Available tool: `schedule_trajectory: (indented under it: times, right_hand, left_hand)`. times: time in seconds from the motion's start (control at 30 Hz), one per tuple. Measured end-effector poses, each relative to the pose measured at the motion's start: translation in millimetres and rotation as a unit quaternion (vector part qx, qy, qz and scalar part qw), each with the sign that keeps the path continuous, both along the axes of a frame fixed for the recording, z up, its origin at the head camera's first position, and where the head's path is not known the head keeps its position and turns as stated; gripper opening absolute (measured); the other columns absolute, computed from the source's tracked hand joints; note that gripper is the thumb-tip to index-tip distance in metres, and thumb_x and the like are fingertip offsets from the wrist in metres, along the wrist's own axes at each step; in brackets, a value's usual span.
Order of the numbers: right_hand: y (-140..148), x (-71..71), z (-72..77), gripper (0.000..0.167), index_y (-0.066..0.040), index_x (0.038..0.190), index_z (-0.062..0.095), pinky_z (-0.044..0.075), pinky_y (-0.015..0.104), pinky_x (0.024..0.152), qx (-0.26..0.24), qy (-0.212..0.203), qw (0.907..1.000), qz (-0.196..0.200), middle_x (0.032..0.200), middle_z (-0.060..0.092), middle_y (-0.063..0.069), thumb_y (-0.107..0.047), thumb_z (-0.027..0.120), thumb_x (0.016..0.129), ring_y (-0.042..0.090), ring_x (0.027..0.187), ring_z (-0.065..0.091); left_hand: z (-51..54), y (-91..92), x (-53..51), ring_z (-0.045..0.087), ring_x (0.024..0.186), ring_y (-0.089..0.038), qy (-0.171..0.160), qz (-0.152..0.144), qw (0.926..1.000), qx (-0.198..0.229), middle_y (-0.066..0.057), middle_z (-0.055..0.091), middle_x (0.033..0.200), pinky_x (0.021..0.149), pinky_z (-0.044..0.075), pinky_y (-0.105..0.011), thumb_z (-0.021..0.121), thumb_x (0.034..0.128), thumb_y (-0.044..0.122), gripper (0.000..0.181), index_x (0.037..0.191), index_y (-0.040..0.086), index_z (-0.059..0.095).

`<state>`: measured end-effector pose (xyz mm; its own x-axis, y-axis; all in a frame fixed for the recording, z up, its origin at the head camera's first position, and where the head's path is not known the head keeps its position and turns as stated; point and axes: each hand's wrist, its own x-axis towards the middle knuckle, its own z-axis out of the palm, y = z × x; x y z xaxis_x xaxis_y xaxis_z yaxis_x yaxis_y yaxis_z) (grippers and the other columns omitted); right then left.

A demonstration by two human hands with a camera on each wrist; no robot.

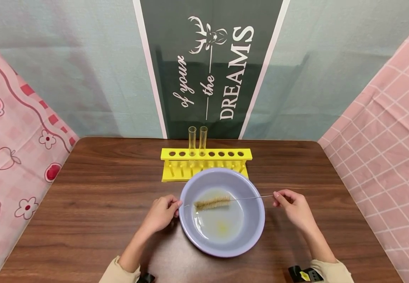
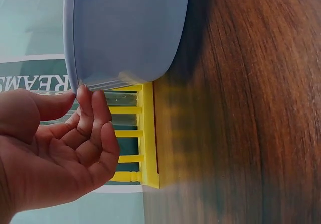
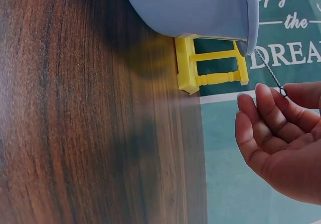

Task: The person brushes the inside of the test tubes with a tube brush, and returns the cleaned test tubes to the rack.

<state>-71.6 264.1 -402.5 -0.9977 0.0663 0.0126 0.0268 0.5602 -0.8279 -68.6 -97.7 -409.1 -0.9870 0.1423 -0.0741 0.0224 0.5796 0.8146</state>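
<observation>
A lavender basin holds cloudy water with a yellowish patch. Over the water lies a test tube brush with tan bristles, its thin wire handle crossing the basin's right rim. My right hand pinches the handle's end between thumb and finger; the right wrist view shows the small wire loop there. My left hand grips the basin's left rim with thumb and fingertips, as the left wrist view also shows. Whether the bristles touch the water I cannot tell.
Behind the basin stands a yellow test tube rack with two clear test tubes upright in it. Everything is on a brown wooden table. A grey-green cloth with lettering hangs at the back, and pink cloths hang at the sides.
</observation>
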Motion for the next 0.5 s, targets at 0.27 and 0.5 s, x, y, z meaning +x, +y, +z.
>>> schedule_trajectory:
  times: [0.27,0.5]
  right_hand:
    - [-9,1.1,-0.4,0.02,0.007,0.088,0.062,0.049,0.027,0.062,-0.01,0.0,0.9997,0.024,0.068,0.06,0.008,-0.012,0.055,0.091,0.015,0.065,0.058]
    - [-21,2.2,-1.7,0.016,0.006,0.09,0.062,0.049,0.028,0.061,-0.024,0.005,0.9984,0.052,0.068,0.06,0.008,-0.01,0.057,0.09,0.016,0.064,0.059]
  left_hand:
    - [3.4,-11.9,1.6,0.043,0.051,-0.008,-0.001,0.007,0.9998,-0.02,0.004,0.051,0.057,0.055,0.037,-0.025,0.058,0.0881,0.012,0.019,0.069,0.009,0.058]
    - [9.2,-29.3,1.7,0.043,0.053,-0.009,-0.008,0.0,0.9989,-0.045,0.004,0.05,0.056,0.055,0.036,-0.024,0.058,0.0879,0.011,0.022,0.066,0.009,0.057]
